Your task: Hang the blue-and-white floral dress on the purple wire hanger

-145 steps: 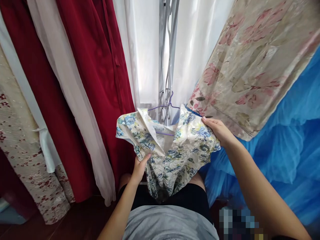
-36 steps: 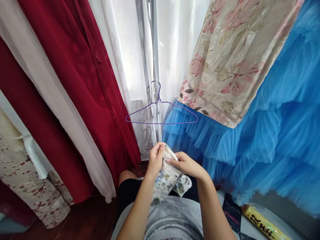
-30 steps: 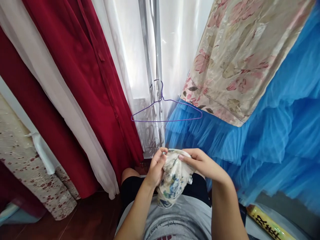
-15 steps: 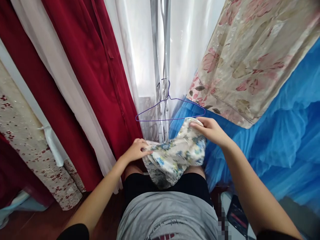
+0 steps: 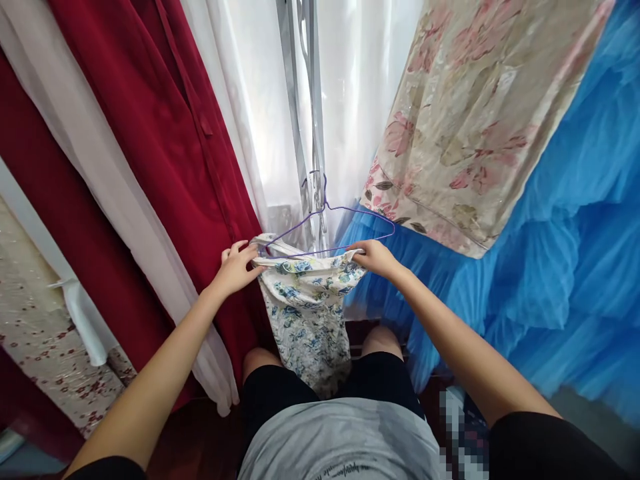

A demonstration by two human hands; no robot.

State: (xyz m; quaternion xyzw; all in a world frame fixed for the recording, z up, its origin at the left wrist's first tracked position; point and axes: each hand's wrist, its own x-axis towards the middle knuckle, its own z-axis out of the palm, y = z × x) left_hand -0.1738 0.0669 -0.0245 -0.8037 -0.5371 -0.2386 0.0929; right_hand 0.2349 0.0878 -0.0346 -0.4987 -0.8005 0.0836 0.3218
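A white garment [image 5: 307,327] with a blue and yellow flower print hangs between my hands, its top edge stretched wide; I cannot tell its exact kind. My left hand [image 5: 237,267] grips the left end of that edge. Inside the opening there lies the left corner of a purple wire hanger [image 5: 357,211]. With thumb and fingers pinched, my right hand [image 5: 376,257] holds the right end of the edge, just below the hanger's bar. The hanger's right corner is outside the fabric. Its hook rests at a grey metal stand [image 5: 311,133].
Dark red fabric [image 5: 210,173] and pale drapes hang to the left, a white curtain [image 5: 360,80] behind. On the right are a beige floral cloth [image 5: 450,147] and blue ruffled tulle [image 5: 540,287]. My knees are close beneath the garment.
The garment was bunched below the hanger and now hangs down, spread open. Its left end has come up around the hanger's left corner. My left hand rose; my right hand moved left.
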